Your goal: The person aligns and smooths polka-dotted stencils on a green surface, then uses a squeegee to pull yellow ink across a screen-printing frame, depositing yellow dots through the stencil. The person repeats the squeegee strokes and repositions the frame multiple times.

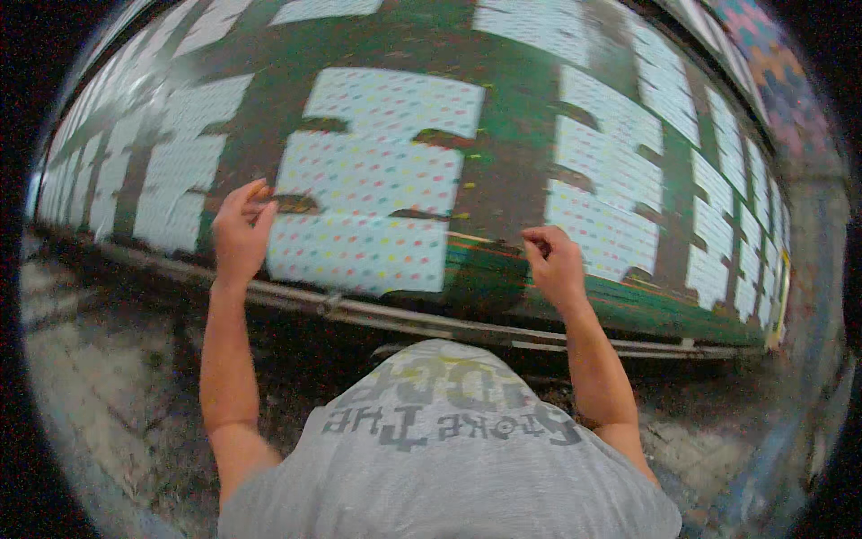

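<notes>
Dotted panel (368,175): likely light, limp; grip side edges.
Your left hand (241,229) and right hand (552,259) flank it; grip: cannot tell.

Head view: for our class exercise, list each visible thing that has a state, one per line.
Left hand: fingers bent, grip unclear
Right hand: fingers curled, grip unclear
Middle dotted material: spread flat, dark openings
Right dotted material: spread flat
Green table: worn, dark patches
Grey shirt: worn by the person

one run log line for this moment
left hand: at left edge of dotted sheet | right hand: right of that sheet, over green table | grip unclear | other dotted sheets: around it
</notes>
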Demonstrator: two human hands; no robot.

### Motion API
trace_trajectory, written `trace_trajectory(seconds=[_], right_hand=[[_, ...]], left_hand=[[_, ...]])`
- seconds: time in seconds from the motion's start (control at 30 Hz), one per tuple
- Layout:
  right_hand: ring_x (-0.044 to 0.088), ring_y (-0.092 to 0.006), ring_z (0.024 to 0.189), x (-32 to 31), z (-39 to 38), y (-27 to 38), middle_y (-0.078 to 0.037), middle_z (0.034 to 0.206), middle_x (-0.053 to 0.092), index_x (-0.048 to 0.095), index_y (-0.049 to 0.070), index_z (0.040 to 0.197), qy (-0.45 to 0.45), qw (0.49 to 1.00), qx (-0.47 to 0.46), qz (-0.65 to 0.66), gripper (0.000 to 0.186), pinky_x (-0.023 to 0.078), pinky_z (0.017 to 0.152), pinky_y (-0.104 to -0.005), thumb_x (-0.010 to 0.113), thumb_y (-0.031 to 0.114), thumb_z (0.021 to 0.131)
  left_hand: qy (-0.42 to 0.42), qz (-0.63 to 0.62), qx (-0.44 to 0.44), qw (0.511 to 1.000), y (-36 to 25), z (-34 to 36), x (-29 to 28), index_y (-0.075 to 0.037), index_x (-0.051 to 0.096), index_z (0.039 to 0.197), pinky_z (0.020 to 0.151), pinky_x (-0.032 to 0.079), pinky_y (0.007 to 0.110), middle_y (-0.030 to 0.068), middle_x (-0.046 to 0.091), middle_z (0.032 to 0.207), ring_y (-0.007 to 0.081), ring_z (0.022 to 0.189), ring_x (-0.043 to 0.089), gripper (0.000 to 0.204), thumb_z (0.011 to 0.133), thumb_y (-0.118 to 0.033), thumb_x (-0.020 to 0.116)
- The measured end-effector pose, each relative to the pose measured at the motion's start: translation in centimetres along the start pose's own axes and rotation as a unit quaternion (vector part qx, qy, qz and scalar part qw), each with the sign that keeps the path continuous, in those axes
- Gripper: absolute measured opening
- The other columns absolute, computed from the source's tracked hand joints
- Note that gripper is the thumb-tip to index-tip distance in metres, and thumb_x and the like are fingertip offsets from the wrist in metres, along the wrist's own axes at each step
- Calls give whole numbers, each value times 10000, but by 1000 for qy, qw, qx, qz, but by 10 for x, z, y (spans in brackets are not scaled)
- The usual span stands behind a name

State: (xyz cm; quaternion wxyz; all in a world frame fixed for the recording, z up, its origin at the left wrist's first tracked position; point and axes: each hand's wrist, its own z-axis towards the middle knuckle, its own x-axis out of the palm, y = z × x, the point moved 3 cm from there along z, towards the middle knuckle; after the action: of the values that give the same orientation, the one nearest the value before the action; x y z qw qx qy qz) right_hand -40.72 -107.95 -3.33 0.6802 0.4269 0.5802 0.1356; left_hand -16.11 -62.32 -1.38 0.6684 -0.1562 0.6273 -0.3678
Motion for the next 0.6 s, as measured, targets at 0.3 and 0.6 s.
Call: trace_trajectory(seconds=[0.3,0.6], right_hand=[[766,-357,882,-154,76,-100,-139,989,765,786,84,1005,-154,976,-66,-140,119,606,774,-466,810,182,943],[772,-394,960,-288,215,-250,-166,1046,787,830,95,1026,-209,943,-66,-250,174,617,850,-519,736,233,976]], left_hand=[[21,-28,239,970,-183,-24,131,-31,722,1303,969,582,419,150,736,1260,317,1128,721,447,875,34,831],[43,47,288,955,-271,-52,318,-28,633,1461,1251,350,577,181,620,1513,440,1473,508,612,917,-231,826]])
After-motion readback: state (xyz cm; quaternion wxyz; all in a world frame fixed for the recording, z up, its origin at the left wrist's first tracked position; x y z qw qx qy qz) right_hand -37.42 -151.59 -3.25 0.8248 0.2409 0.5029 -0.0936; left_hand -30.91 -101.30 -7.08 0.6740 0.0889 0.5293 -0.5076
